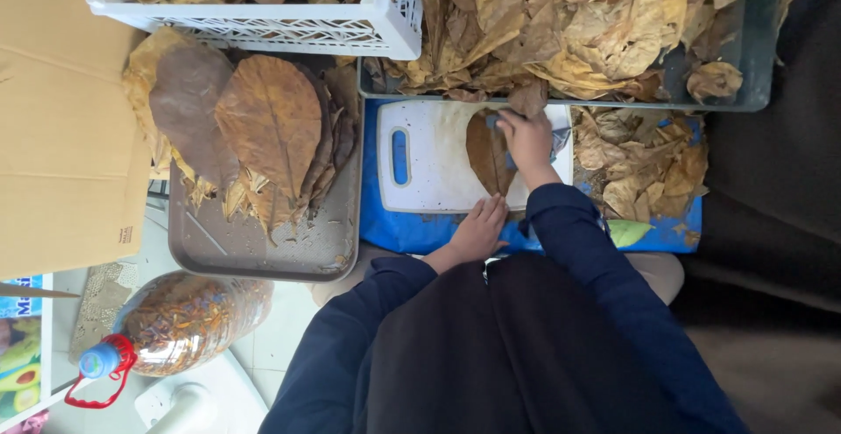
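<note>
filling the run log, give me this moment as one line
left hand: pressing near end of brown leaf | right hand: at leaf's far end, gripping small blue tool | leaf flat on white cutting board

One white cutting board (429, 158) in the middle, and everything counts off from it. One brown leaf (487, 154) lies flat on it. Two hands on that leaf: right hand (528, 139) at its far end, left hand (479, 228) at the near edge of the board. One blue cloth (394, 228) under the board. One brown tray (263, 250) left of the board, its stacked leaves too many to count. One white crate (350, 27) beyond the board's left corner, one dark bin (753, 57) beyond its right. One plastic bottle (175, 324) nearer than the tray. One cardboard box (61, 119) far left.
</note>
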